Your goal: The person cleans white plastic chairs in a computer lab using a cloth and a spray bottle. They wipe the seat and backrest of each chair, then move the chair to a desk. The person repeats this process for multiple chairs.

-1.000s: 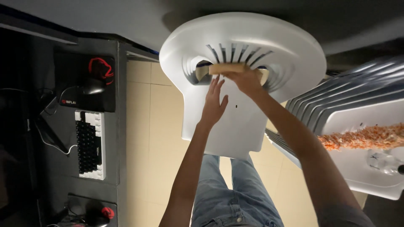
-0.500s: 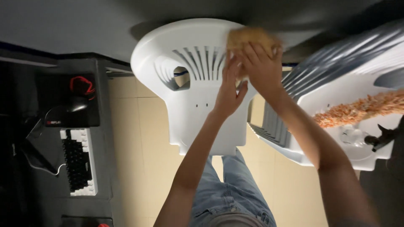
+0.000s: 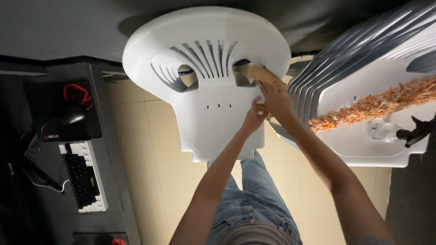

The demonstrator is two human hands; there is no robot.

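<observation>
While the head camera is looking down, a black-and-white computer keyboard [image 3: 81,177] is lying on the dark desk [image 3: 109,136] at far left. At centre, the white moulded plastic chair [image 3: 213,90] is standing over the beige tiled floor. The left hand [image 3: 254,117], fingers loosely curled and holding nothing, is bracing the chair back. The right hand [image 3: 275,97] is gripping a tan folded cloth [image 3: 262,74], pressing it against the slotted opening. Further right, an orange fluffy duster [image 3: 377,104] is resting on stacked white chairs [image 3: 363,59].
</observation>
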